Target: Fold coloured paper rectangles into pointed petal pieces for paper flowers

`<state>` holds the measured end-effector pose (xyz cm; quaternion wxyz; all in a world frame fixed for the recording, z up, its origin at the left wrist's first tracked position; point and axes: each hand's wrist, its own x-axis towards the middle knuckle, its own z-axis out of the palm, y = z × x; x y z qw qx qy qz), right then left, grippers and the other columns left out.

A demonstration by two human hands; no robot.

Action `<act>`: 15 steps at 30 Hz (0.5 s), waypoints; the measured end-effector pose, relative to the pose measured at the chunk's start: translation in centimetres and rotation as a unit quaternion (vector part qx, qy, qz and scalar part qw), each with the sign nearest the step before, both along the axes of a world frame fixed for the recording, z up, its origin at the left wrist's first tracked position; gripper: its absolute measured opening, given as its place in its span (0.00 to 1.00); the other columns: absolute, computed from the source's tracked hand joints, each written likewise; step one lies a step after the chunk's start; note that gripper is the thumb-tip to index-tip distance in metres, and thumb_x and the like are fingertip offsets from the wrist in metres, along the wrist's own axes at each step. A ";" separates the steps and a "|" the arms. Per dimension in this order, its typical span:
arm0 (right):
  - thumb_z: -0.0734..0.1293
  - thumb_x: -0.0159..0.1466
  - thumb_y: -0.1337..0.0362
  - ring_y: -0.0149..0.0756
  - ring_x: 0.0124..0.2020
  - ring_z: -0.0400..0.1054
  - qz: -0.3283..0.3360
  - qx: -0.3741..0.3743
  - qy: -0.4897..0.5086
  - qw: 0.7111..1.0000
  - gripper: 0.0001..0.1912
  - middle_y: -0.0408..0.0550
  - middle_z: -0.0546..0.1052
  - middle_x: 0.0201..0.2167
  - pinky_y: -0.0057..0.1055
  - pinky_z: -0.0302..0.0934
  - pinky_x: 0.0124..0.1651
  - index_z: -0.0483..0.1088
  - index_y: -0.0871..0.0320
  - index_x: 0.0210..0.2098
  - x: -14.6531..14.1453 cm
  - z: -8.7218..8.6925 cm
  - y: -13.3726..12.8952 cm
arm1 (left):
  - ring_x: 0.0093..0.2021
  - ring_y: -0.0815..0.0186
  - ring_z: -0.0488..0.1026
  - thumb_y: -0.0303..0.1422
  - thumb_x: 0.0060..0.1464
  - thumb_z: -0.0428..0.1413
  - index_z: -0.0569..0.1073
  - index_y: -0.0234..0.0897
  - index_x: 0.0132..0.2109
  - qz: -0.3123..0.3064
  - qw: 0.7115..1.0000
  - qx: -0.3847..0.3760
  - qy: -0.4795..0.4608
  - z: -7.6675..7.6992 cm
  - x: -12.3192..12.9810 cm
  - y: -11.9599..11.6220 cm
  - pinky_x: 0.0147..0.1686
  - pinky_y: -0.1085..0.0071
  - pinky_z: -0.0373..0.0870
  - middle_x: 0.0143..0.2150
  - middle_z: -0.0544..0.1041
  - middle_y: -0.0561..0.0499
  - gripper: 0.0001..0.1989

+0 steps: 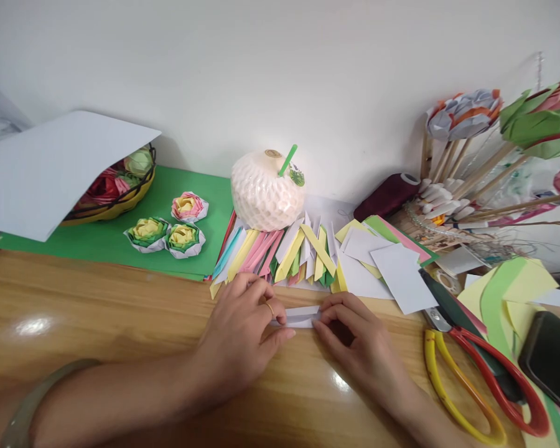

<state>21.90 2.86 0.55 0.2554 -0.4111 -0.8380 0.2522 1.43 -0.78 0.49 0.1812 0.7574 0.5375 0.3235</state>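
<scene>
A narrow folded strip of white paper (301,316) lies low over the wooden table between my hands. My left hand (249,317), with a ring on one finger, is closed on the strip's left end. Its right end is pinched by the fingertips of my right hand (354,330). Lengthwise creases show along the strip, and its ends are hidden under my fingers. Just beyond my hands lies a row of folded paper strips (284,252) in yellow, pink, white, green and blue. Square white paper sheets (401,274) are stacked to the right of the row.
A white textured ball-shaped object (268,190) with a green straw stands behind the strips. Three paper flowers (186,241) sit on green sheets (98,249), beside a basket (121,202). Scissors (485,373), a phone (553,354) and a thread spool (387,196) are at right.
</scene>
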 end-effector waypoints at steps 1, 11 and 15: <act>0.62 0.63 0.69 0.34 0.33 0.66 0.001 -0.001 0.000 1.000 0.07 0.47 0.70 0.33 0.29 0.63 0.34 0.66 0.56 0.28 0.0 0.0 0.0 | 0.41 0.57 0.61 0.29 0.53 0.57 0.72 0.36 0.31 0.001 1.000 0.001 -0.005 0.0 0.0 0.0 0.38 0.58 0.63 0.34 0.69 0.48 0.03; 0.62 0.63 0.68 0.34 0.34 0.66 -0.001 -0.012 0.001 1.000 0.08 0.48 0.69 0.33 0.30 0.63 0.34 0.66 0.56 0.28 0.0 0.1 0.1 | 0.42 0.58 0.62 0.27 0.55 0.54 0.71 0.35 0.30 -0.003 1.000 -0.013 0.015 -0.2 0.0 0.1 0.42 0.56 0.63 0.34 0.70 0.49 0.05; 0.61 0.64 0.68 0.35 0.34 0.66 -0.004 -0.013 -0.001 1.000 0.08 0.48 0.69 0.33 0.31 0.63 0.34 0.66 0.56 0.28 -0.2 0.1 0.0 | 0.42 0.57 0.62 0.27 0.54 0.54 0.72 0.35 0.31 -0.007 0.998 -0.008 0.067 -0.2 0.0 0.3 0.43 0.55 0.63 0.34 0.70 0.49 0.05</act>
